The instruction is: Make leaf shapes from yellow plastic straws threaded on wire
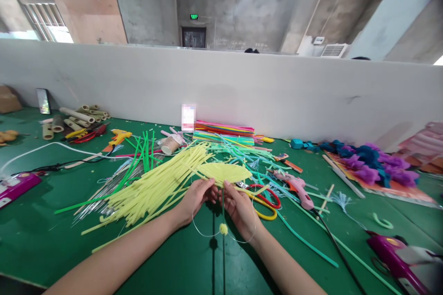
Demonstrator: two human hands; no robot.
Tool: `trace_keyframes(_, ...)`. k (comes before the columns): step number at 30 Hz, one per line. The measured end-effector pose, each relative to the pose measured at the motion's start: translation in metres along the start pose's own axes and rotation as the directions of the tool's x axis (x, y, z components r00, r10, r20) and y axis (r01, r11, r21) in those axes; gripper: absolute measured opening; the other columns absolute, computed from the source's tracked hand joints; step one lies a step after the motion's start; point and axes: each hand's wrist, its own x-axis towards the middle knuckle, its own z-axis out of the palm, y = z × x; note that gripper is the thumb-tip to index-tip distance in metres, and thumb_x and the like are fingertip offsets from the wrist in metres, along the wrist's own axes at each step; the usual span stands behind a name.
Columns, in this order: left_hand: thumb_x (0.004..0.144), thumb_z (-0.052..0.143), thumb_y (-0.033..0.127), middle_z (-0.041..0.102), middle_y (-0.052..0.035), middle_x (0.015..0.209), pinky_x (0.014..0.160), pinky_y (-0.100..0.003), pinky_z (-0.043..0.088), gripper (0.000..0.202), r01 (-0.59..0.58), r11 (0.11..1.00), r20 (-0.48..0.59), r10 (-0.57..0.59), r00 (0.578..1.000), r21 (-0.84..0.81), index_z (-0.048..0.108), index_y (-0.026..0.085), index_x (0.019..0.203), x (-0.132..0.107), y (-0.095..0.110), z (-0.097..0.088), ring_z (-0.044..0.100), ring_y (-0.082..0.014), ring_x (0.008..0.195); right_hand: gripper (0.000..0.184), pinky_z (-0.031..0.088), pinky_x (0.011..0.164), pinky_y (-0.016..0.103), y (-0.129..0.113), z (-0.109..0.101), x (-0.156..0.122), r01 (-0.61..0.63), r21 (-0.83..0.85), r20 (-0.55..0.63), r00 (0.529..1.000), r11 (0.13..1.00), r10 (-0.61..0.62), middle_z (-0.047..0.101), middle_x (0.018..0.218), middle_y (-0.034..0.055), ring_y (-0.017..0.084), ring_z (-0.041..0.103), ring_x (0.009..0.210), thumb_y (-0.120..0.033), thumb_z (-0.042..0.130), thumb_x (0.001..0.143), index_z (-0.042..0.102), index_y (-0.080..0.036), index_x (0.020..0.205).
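Both hands meet over the near part of the table at a leaf shape (pixel 226 173) made of pale yellow pipe cleaners. My left hand (pixel 199 196) is closed, fingertips pinching its near edge. My right hand (pixel 238 205) is closed too, thumb on the same edge just to the right. A thin dark green stem runs down from between the hands, and a small yellow fuzzy ball (pixel 223 229) sits on it. Around the ball curves a thin clear loop. To the left lies a thick pile of yellow pipe cleaners (pixel 152 189). Red-and-yellow-handled scissors (pixel 268 212) rest beside my right hand.
A pink glue gun (pixel 299 189) lies to the right and a yellow one (pixel 119 137) at the left. Coloured pipe cleaners (pixel 224 130) are stacked near the white partition (pixel 221 83). Purple flowers (pixel 367 173) and a magenta power strip (pixel 394 258) are at the right.
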Motion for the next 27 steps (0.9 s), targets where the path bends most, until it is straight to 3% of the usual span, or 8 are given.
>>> trace_keyframes(4,0.080,0.064,0.038,0.063,-0.0033,0.070,0.059,-0.024,0.041,0.028,0.011,1.000,-0.018,-0.011,1.000,-0.012,0.064,0.011,0.087,-0.0001,-0.0007,-0.0013,0.057,-0.0134,0.062,0.026,0.047,0.059,0.023,-0.0006,-0.0015,-0.0007,-0.031,0.026,-0.002,1.000,0.999,0.031,0.068,0.070,0.0041,0.012,0.061,0.061,-0.038,0.073,0.075,0.069,-0.013,0.081)
trace_keyframes(13,0.080,0.062,0.033,0.058,-0.0013,0.065,0.059,-0.023,0.044,0.020,0.001,0.997,-0.118,-0.010,0.993,-0.075,0.063,0.013,0.082,0.0052,0.0012,-0.0060,0.054,-0.0122,0.060,0.022,0.048,0.057,0.021,0.0023,-0.0090,0.0020,-0.037,0.115,-0.036,0.999,0.993,0.041,0.068,0.071,0.0016,0.010,0.059,0.058,-0.036,0.075,0.074,0.067,-0.015,0.074)
trace_keyframes(22,0.074,0.059,0.019,0.059,0.0006,0.070,0.056,-0.023,0.043,0.021,0.007,1.000,-0.112,-0.009,0.994,-0.016,0.057,0.016,0.095,0.0049,-0.0005,-0.0077,0.056,-0.0121,0.059,0.024,0.047,0.055,0.018,-0.0047,-0.0030,-0.0010,-0.046,0.126,-0.073,0.996,0.991,0.056,0.066,0.065,0.0000,0.009,0.059,0.058,-0.037,0.078,0.070,0.065,-0.016,0.070)
trace_keyframes(27,0.069,0.059,0.014,0.059,0.0010,0.075,0.056,-0.023,0.044,0.024,0.013,1.000,-0.096,-0.015,0.995,-0.015,0.055,0.016,0.093,0.0030,0.0026,-0.0070,0.056,-0.0104,0.058,0.025,0.047,0.053,0.018,-0.0056,-0.0020,-0.0002,-0.044,0.120,-0.102,0.993,0.992,0.057,0.062,0.061,-0.0010,0.009,0.056,0.054,-0.035,0.080,0.067,0.065,-0.016,0.070)
